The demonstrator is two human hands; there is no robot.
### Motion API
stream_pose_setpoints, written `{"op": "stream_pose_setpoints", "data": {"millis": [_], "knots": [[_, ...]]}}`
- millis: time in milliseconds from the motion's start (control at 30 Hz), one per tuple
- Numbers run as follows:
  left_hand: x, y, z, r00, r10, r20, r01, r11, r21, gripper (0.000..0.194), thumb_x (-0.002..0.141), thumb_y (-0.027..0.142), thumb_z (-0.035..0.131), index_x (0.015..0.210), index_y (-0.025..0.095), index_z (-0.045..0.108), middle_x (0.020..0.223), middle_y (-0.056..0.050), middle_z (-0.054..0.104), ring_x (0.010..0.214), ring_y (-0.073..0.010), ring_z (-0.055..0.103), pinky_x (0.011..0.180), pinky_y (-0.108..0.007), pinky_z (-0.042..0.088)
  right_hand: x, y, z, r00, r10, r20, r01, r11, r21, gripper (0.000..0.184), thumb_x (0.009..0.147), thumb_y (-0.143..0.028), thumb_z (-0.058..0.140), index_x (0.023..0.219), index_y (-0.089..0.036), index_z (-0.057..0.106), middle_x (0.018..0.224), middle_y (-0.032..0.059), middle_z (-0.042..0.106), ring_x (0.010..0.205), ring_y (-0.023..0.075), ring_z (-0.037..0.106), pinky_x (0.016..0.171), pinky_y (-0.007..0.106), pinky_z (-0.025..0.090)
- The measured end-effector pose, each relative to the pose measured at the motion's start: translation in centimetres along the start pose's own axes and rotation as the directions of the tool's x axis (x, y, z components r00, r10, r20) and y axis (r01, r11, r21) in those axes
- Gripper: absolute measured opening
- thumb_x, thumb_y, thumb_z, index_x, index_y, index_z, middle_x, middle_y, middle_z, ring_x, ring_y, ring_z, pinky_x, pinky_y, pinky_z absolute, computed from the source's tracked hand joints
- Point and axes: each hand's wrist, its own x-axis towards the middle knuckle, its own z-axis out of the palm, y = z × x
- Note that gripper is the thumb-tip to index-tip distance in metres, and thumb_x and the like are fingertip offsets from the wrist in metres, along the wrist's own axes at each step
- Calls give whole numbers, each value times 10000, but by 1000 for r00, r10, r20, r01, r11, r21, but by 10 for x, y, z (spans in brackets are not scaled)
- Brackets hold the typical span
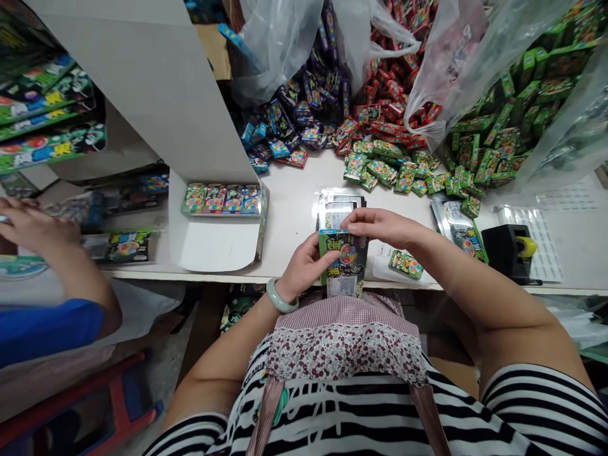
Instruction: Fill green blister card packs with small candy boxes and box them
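My left hand, a pale green bangle at its wrist, is closed round the left side of a flat green-and-black printed box, thumb across the front. The box is held tilted at the table edge, close to my apron. At its top edge are the bent fingers of my right hand, closed on the rim; their tips are partly hidden. Behind the box lie clear plastic sleeves and dark flat packs. A small green printed packet rests on white paper to the right.
An open white display carton with a row of small packets stands left. Heaps of purple packets, red packets and green packets spill from plastic bags behind. A black tape dispenser sits right. A co-worker's hand is far left.
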Motion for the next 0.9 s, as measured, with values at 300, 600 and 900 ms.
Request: {"op": "stream_pose_setpoints", "data": {"millis": [300,600,900], "knots": [[-5,-3,2,1000,18,-17,-17,999,43,303,844,414,708,1048,203,632,969,-40,696,833,-152,649,730,-274,555,-16,18,18,980,-167,-106,131,948,-289,233,732,-226,737,901,-217,577,779,-27,623,707,125,565,663,270,488],[-15,13,2,988,146,58,-153,976,156,240,851,373,708,1014,213,634,848,-11,661,723,-127,604,637,-231,514,-43,23,28,702,-703,-111,550,635,-542,66,894,-321,646,942,-276,655,968,28,665,909,172,620,791,336,513],[-14,4,4,991,113,75,-122,983,136,282,858,394,696,1057,201,647,895,-34,680,756,-136,608,658,-243,515,-47,36,31,619,-772,-146,605,587,-537,100,893,-160,637,929,-253,630,986,22,650,906,143,629,745,296,534]]}}
